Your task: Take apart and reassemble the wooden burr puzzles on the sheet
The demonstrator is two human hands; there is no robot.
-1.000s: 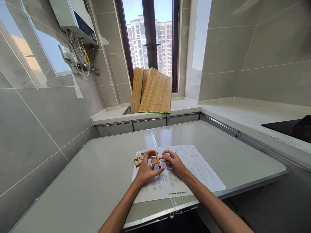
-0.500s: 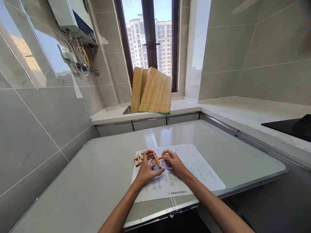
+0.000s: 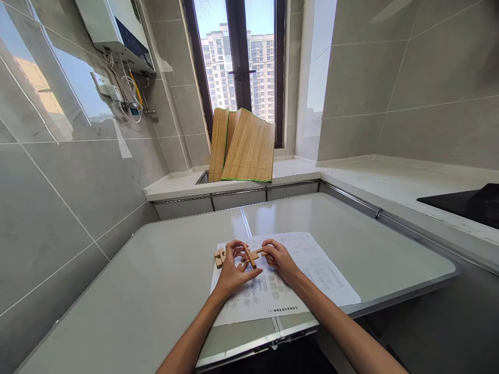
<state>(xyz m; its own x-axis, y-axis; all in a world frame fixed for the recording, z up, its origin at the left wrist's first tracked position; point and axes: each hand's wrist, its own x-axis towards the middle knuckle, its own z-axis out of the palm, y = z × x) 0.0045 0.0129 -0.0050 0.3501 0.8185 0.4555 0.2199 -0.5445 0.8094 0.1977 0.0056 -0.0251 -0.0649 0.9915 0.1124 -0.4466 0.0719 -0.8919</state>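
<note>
Pinching wooden stick (image 3: 250,256): left hand (image 3: 233,271). Pinching smaller wooden piece (image 3: 255,255): right hand (image 3: 281,259). Best: hold stick steady, align squarely, no forcing.

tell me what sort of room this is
Most likely a home kitchen: what looks like a water heater hangs at upper left, a white countertop runs along the tiled wall, and what seems a black cooktop sits at right.

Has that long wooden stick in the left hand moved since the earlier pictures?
Yes, slightly: the far end of the wooden stick has swung left relative to the table seam.
</note>
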